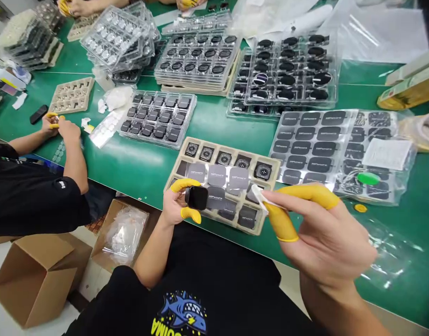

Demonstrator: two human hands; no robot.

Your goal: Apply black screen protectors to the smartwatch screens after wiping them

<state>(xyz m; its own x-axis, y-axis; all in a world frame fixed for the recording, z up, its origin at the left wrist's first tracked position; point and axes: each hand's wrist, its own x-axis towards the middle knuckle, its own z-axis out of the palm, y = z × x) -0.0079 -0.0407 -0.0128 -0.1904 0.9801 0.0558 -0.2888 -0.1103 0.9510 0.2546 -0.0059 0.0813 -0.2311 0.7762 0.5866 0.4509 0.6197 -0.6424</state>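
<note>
Head view: well to the left of your own hands, a co-worker's hand (pixel 70 130) is bent over small work. Beyond your left hand (pixel 177 201) sits a clear tray (pixel 190 120) of black pieces. Your left forearm angles forward and that hand curls into a C, yellow-covered finger above and thumb below, gripping a dark-faced watch (pixel 197 198) by its edges. Between your hands, behind the watch, lies a beige tray (pixel 275 168). Your right hand (pixel 322 224), raised and pointing leftward, pinches a white cloth (pixel 259 198) at its fingertips, apart from the watch.
</note>
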